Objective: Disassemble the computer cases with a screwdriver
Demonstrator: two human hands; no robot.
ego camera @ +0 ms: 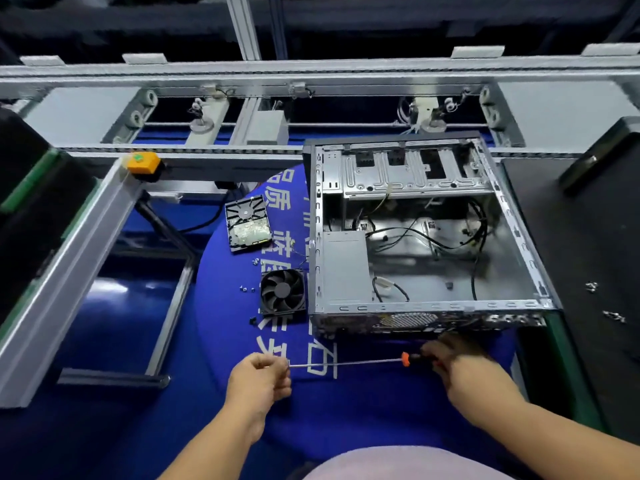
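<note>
The right hand (460,367) gripped the screwdriver (349,362) handle; the left hand (260,379) pinched its tip, below the open case (422,237).

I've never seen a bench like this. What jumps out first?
The open computer case at right of centre, its side off, loose cables lying inside. Left of it on the blue mat lie a hard drive and a black fan, with small screws scattered near them. Nearest the camera, the right hand grips a screwdriver by its handle while the left hand pinches its tip.
</note>
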